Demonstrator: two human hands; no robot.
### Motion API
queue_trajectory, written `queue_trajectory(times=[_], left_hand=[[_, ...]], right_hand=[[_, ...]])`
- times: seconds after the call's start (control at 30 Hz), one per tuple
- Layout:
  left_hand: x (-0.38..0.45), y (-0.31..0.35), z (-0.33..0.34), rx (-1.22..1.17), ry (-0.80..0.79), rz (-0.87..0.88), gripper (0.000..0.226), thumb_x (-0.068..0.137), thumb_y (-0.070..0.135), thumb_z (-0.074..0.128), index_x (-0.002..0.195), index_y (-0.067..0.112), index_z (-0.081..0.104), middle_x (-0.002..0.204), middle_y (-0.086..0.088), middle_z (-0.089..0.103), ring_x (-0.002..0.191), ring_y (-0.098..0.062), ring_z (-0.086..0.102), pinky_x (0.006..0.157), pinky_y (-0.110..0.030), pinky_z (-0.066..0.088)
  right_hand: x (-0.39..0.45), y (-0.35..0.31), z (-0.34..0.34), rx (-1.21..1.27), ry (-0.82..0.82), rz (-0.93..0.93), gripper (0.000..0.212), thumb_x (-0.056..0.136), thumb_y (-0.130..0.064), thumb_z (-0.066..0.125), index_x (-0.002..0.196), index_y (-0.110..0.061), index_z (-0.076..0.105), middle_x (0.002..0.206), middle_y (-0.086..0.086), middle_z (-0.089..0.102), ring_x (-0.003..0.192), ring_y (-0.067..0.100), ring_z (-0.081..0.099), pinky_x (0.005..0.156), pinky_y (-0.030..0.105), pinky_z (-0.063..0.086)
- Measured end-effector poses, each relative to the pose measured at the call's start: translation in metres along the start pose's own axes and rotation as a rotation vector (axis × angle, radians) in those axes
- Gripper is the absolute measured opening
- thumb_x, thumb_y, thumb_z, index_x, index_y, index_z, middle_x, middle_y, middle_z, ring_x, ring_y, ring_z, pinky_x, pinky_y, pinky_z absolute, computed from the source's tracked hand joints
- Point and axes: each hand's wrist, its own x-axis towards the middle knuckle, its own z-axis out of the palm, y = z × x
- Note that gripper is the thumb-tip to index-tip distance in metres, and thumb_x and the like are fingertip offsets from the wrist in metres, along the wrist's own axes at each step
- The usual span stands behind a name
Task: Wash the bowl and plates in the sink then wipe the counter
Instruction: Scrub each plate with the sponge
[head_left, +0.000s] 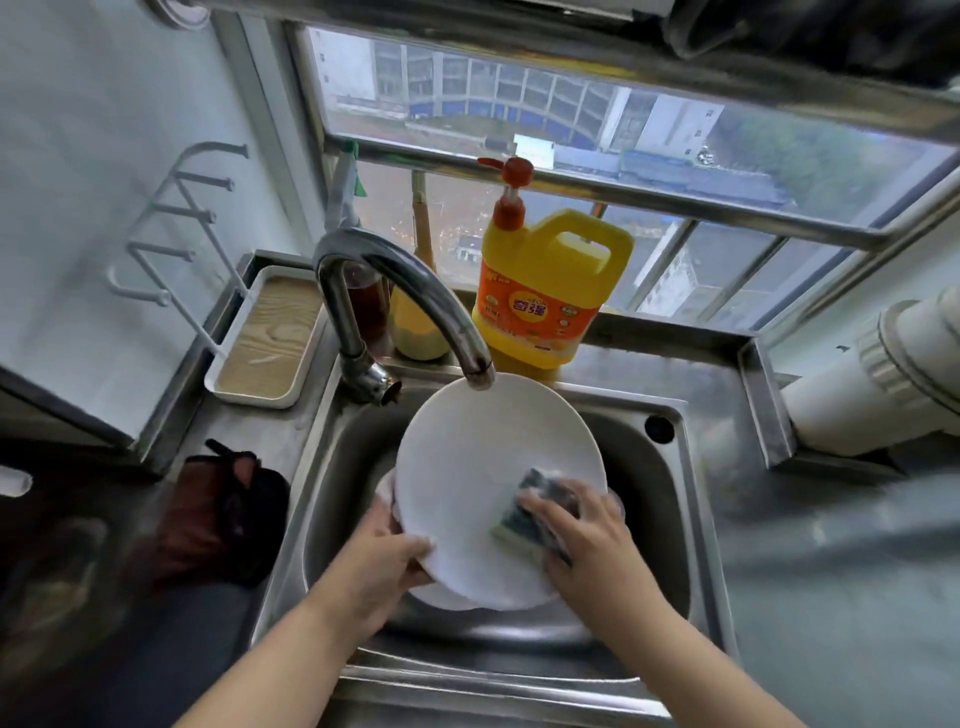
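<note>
Plate (483, 467) work sat inside the steel sink (670, 525), your landmark for everything else. You had the big white plate tilted up over the basin, its top rim just under the spout of the curved tap (395, 291) that rose from the sink's back left corner. Beneath that plate, more white crockery (441, 597) showed at the lower edge, though you could not tell whether it was a bowl or another plate.

Behind the sink, on the window ledge, stood a yellow detergent jug (545, 291) with an orange pump. Left of the sink, a dark red cloth (228, 519) lay bunched on the surface, and a white tray (265, 338) with a wood-grain floor sat further back on that side.

Your left hand (379, 561) held the plate by its lower left rim, thumb on the face and fingers curled behind. Your right hand (587, 535) pressed a soapy green-and-yellow sponge (530, 514) against the plate's lower right face, its grip closed round the sponge.
</note>
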Motion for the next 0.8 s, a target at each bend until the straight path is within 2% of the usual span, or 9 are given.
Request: queue_trajectory(times=[0.07,0.13,0.2,0.3,0.4,0.47,0.63,0.73,0.8], left_hand=[[-0.005,-0.002,0.006,0.041,-0.042,-0.029,0.08,0.074,-0.015,0.051,0.133,0.037,0.039,0.122,-0.007,0.057,0.109,-0.032,0.057,0.063,-0.032,0.055],[-0.009,-0.003,0.017,0.047,-0.096,-0.055,0.083,0.062,-0.007,0.053,0.13,0.038,0.041,0.118,-0.006,0.059,0.107,-0.029,0.059,0.067,-0.037,0.056],[-0.008,0.001,0.022,0.048,-0.121,-0.06,0.08,0.063,-0.008,0.053,0.129,0.036,0.042,0.116,-0.008,0.059,0.104,-0.03,0.06,0.066,-0.038,0.056],[-0.005,0.009,0.012,0.006,-0.088,-0.057,0.072,0.08,-0.022,0.043,0.132,0.028,0.042,0.113,-0.017,0.061,0.096,-0.033,0.063,0.061,-0.037,0.057],[-0.006,0.012,0.005,0.052,-0.105,-0.067,0.076,0.081,-0.025,0.036,0.127,0.036,0.044,0.113,-0.018,0.063,0.091,-0.033,0.066,0.054,-0.032,0.054],[-0.009,0.008,0.008,0.117,-0.148,-0.075,0.077,0.082,-0.023,0.036,0.127,0.039,0.041,0.114,-0.016,0.061,0.096,-0.033,0.064,0.057,-0.032,0.054],[-0.011,0.011,0.014,0.151,-0.177,-0.077,0.077,0.079,-0.02,0.041,0.129,0.039,0.04,0.119,-0.011,0.055,0.107,-0.033,0.057,0.071,-0.04,0.056],[-0.01,0.012,0.01,0.129,-0.127,-0.02,0.083,0.066,-0.01,0.051,0.133,0.039,0.041,0.12,-0.007,0.058,0.109,-0.03,0.058,0.068,-0.034,0.055],[-0.008,0.008,0.01,0.102,-0.134,-0.015,0.086,0.068,-0.012,0.049,0.134,0.043,0.041,0.123,-0.007,0.056,0.109,-0.031,0.058,0.069,-0.036,0.055]], right_hand=[[0.019,0.014,-0.013,0.02,0.103,0.179,0.053,0.078,-0.014,0.068,0.129,-0.027,0.056,0.135,0.008,0.042,0.121,0.034,0.041,0.102,0.048,0.041],[0.051,-0.002,-0.019,0.063,0.191,0.237,0.053,0.087,-0.018,0.063,0.137,-0.027,0.047,0.143,0.006,0.032,0.131,0.029,0.029,0.111,0.043,0.032],[0.07,-0.035,-0.014,0.165,0.18,0.172,0.052,0.089,-0.02,0.059,0.138,-0.03,0.044,0.145,0.005,0.03,0.133,0.024,0.028,0.11,0.037,0.029],[0.048,-0.06,0.009,0.193,0.06,-0.05,0.045,0.085,-0.018,0.061,0.128,-0.03,0.055,0.134,0.007,0.042,0.12,0.026,0.04,0.101,0.034,0.036],[0.016,-0.047,0.018,0.212,-0.026,-0.143,0.047,0.074,-0.019,0.066,0.119,-0.031,0.06,0.125,0.008,0.05,0.109,0.029,0.05,0.093,0.033,0.042],[0.023,-0.043,0.017,0.213,0.031,-0.162,0.051,0.07,-0.017,0.069,0.117,-0.033,0.057,0.122,0.01,0.052,0.105,0.031,0.053,0.091,0.035,0.044],[0.08,-0.025,-0.007,0.182,0.202,0.06,0.048,0.083,-0.006,0.064,0.127,-0.022,0.058,0.139,0.012,0.04,0.125,0.033,0.038,0.104,0.043,0.037],[0.072,0.007,-0.017,0.016,0.167,0.181,0.048,0.086,-0.01,0.06,0.132,-0.023,0.052,0.144,0.009,0.033,0.129,0.035,0.03,0.108,0.049,0.034],[0.053,0.017,-0.018,-0.033,0.138,0.26,0.049,0.087,-0.015,0.059,0.134,-0.024,0.05,0.143,0.009,0.031,0.128,0.033,0.029,0.108,0.048,0.034]])
